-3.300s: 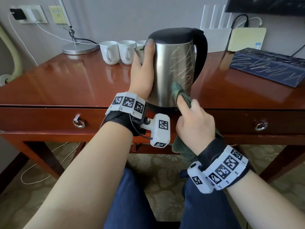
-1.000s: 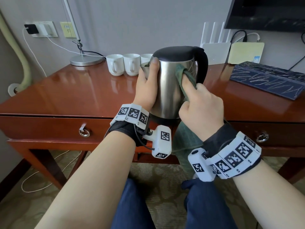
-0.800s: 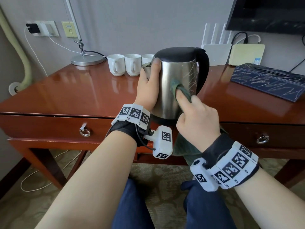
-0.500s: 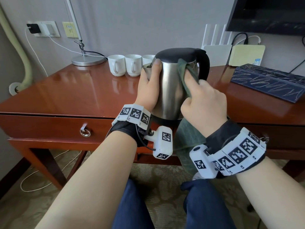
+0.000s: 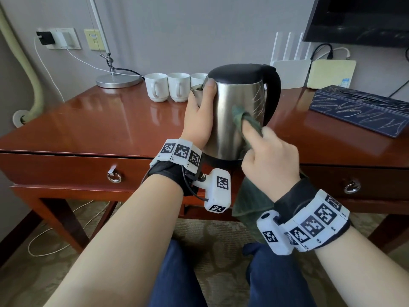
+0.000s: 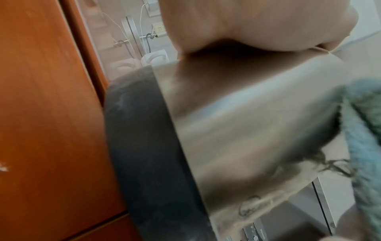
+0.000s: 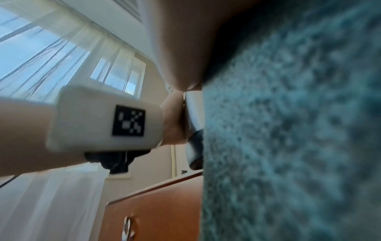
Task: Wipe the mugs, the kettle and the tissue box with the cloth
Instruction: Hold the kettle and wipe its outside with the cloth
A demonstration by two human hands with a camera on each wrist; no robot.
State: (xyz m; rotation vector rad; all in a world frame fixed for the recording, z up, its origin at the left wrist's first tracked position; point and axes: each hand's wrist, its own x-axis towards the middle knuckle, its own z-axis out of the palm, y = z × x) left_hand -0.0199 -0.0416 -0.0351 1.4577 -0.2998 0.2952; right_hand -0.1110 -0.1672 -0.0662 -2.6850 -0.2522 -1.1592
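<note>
Steel kettle (image 5: pixel 230 111) upright (scribbled); green cloth (image 5: pixel 240 116) touching.

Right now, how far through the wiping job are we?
In hand: the left hand grips the steel kettle while the right hand rubs the green cloth on its side. The wall left of the cloth looks clean; scribble marks remain near the handle. Left: the dark tissue box, still covered in scribbles. The white mugs stand behind the kettle; their state cannot be told.

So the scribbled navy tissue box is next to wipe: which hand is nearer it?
Right hand, at the steel kettle's near side, box further right; left hand grips the far side.
</note>
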